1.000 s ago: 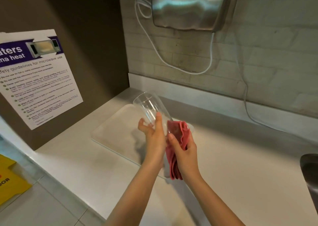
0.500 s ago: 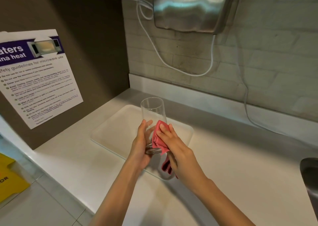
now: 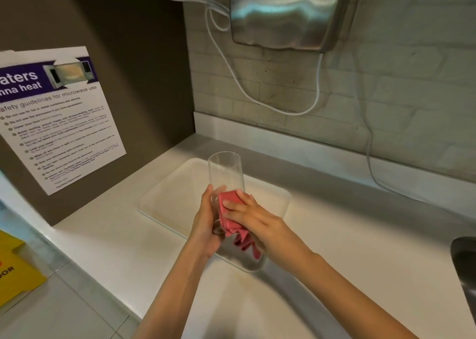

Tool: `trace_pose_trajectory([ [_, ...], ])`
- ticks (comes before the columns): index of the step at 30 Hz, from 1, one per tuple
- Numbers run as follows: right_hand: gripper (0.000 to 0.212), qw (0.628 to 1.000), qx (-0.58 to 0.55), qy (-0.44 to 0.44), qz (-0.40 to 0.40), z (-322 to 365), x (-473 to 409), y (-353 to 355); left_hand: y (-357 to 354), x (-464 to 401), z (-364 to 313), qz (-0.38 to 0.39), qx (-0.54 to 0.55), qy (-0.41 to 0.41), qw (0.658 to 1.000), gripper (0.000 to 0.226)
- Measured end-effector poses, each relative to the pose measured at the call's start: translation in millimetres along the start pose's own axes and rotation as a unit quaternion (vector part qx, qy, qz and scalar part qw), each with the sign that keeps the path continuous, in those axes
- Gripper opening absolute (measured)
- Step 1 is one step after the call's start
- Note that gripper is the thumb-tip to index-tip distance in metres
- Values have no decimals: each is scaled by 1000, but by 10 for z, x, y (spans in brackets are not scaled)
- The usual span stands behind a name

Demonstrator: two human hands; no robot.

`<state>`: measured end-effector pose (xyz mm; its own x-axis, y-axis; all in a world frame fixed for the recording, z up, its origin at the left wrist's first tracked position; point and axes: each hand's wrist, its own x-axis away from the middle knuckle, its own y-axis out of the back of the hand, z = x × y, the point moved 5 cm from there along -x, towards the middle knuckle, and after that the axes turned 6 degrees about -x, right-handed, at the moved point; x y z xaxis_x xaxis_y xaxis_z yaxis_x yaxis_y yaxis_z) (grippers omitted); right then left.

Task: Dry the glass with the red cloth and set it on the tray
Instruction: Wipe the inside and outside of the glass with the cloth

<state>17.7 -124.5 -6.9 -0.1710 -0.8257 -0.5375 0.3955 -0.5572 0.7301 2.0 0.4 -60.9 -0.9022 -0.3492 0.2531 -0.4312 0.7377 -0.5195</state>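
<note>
A tall clear glass [image 3: 225, 169] stands upright in the air above the white tray [image 3: 170, 197], mouth up. My left hand [image 3: 206, 222] grips its lower part from the left. My right hand [image 3: 253, 216] presses the folded red cloth [image 3: 230, 204] against the glass's lower right side, with the cloth's loose end hanging down below my palm. The glass's base is hidden between my hands. The tray lies flat on the white counter [image 3: 347, 248], directly beneath the glass.
A steel hand dryer [image 3: 291, 11] hangs on the tiled wall with white cables [image 3: 257, 101] looping down. A microwave safety notice [image 3: 51, 114] is on the brown panel at left. A sink edge [image 3: 463, 264] shows at right, a yellow sign [image 3: 15, 271] on the floor.
The glass has gone from tilted to upright. My right hand has brought the cloth from beside the glass onto its lower side, and both hands sit slightly lower over the tray.
</note>
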Motion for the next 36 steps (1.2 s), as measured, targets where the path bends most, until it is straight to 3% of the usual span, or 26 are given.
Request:
trace_pose_trajectory([
  [4,46,988,-77,-84,-102,-164,-109,153,-42,-3,59,21,-8,-11,1000,60],
  [8,51,972,-57,-125,-190,-288,-460,361,-100,-11,77,40,2,-7,999,57],
  [11,51,985,-4,-109,-132,-246,-491,284,-85,-34,47,40,-1,-11,999,50],
  [14,57,998,21,-32,-40,-133,-226,91,-39,-49,-6,55,7,-13,998,56],
  [16,55,999,-1,-5,-41,-78,-31,47,-2,-52,-22,57,11,-12,998,60],
  [20,51,971,-93,-109,-190,-113,-100,186,-60,-39,44,94,36,-5,995,55],
  [23,48,942,-82,-167,-279,-196,-388,400,-86,-34,121,105,61,10,993,58],
  [25,52,952,-55,-153,-258,-191,-520,434,-97,-33,133,116,64,9,991,56],
  [28,63,987,24,-83,-136,-118,-446,252,-73,-37,93,113,85,8,990,59],
  [31,64,998,42,2,-54,-73,-158,103,-23,-31,61,123,91,13,988,68],
  [33,53,997,24,8,-68,-71,-90,125,-10,-16,79,136,92,15,986,67],
  [36,47,977,-35,-120,-175,-154,-347,275,-18,-21,124,136,88,15,987,60],
])
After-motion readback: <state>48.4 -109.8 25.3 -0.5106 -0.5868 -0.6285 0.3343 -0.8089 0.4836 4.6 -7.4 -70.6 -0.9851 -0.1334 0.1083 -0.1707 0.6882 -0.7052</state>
